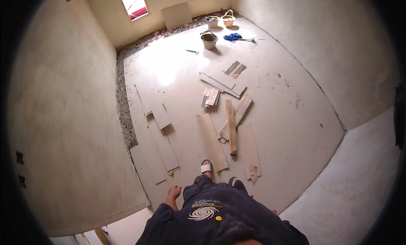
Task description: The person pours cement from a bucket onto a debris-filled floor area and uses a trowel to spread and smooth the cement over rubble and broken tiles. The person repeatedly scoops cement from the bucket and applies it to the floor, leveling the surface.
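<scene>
My left hand (pixel 175 191) hangs beside my dark clothing with its fingers curled and nothing visible in them. My right hand (pixel 273 211) is almost wholly hidden behind my body. A sandalled foot (pixel 206 167) is on the pale floor (pixel 292 147), beside a long cardboard strip (pixel 210 139). A narrow brown strip (pixel 231 126) lies across another piece. More pale planks (pixel 163 143) lie along the left, and overlapping boards (pixel 222 82) lie farther ahead.
Buckets (pixel 209 41), a blue cloth (pixel 232 37) and hand tools (pixel 192 51) are toward the far wall. A pale board (pixel 175 16) leans there below window openings. A gravel strip (pixel 127 105) edges the floor along the left wall (pixel 63 118); another wall (pixel 321 46) bounds the right.
</scene>
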